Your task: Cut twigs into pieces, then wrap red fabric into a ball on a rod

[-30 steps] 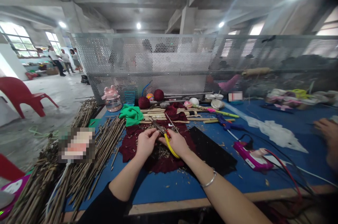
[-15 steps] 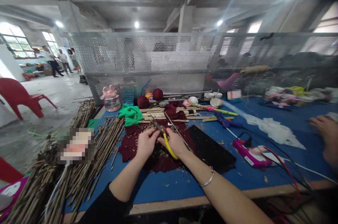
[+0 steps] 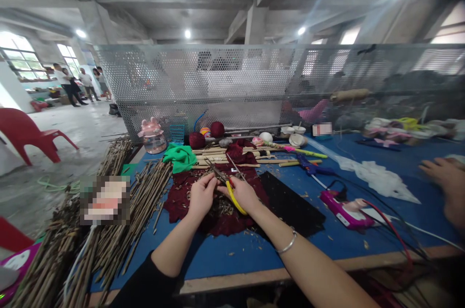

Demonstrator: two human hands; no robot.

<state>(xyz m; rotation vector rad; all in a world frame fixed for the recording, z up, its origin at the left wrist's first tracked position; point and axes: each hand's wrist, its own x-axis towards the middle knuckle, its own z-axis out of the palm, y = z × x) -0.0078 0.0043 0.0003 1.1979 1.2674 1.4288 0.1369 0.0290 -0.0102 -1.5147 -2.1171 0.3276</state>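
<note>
My right hand [image 3: 244, 192] is closed round scissors [image 3: 233, 197] with a yellow and red handle; their dark blades point up and left, close to my left fingertips. My left hand [image 3: 202, 195] is closed in a pinch beside the blades, and whatever it grips is too small to make out. Both hands are over a dark red cloth [image 3: 218, 228] strewn with brown plant scraps. A thin stick [image 3: 236, 166] slants just beyond my right hand.
Bundles of thin dry sticks [image 3: 136, 211] lie on the left. Pale rods [image 3: 214, 158], a green cloth [image 3: 179, 158] and balls of red yarn [image 3: 197, 140] lie behind. On the right are a black cloth [image 3: 290, 206], glue gun [image 3: 308, 166], power strip [image 3: 341, 211] and another person's hand [image 3: 441, 175].
My right hand and the scissors have shifted slightly right, and the blades have turned a little. My left hand stays almost in place. The other person's hand has moved slightly left.
</note>
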